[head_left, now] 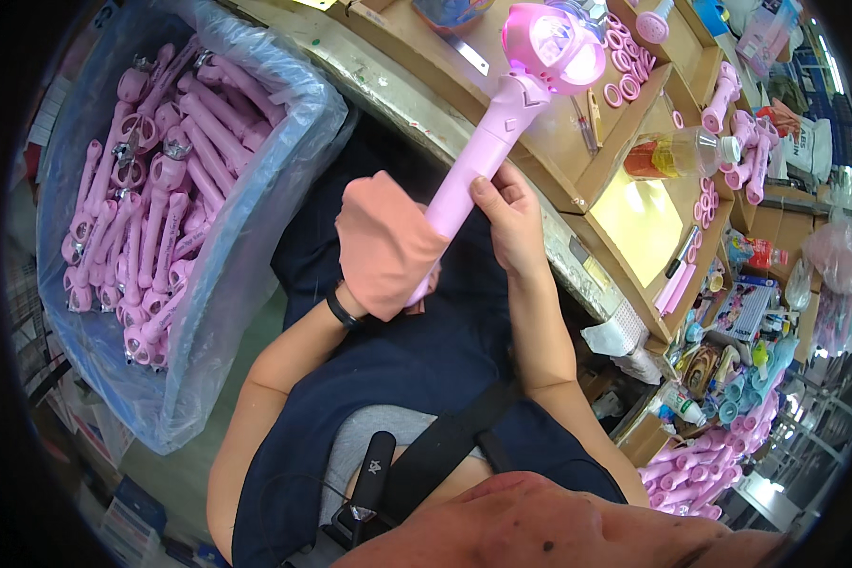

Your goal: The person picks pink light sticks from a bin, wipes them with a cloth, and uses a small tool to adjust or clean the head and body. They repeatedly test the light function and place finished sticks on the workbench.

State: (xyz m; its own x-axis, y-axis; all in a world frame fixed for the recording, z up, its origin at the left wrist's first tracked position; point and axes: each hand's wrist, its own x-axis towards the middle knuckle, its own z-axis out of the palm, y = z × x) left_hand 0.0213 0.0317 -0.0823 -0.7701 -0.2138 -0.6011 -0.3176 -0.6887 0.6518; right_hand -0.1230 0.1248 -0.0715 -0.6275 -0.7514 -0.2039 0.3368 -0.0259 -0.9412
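A pink light stick [488, 142] slants across in front of me, its clear round head lit up pink at the upper right. My right hand [518, 222] is closed on the middle of its handle, thumb pressed along the near side. A peach-coloured cloth [385, 248] drapes over my left hand [432, 282] and hides most of it. A few fingertips of that hand show below the cloth, wrapped round the handle's lower end. The cloth lies against the handle there.
On the left stands a bin lined with blue plastic [298, 142], full of pink stick handles. The workbench [388, 71] holds a cardboard tray [563, 194] with pink rings [625, 57], pens and a yellow sheet [639, 227]. A bottle [677, 154] lies tilted at its right.
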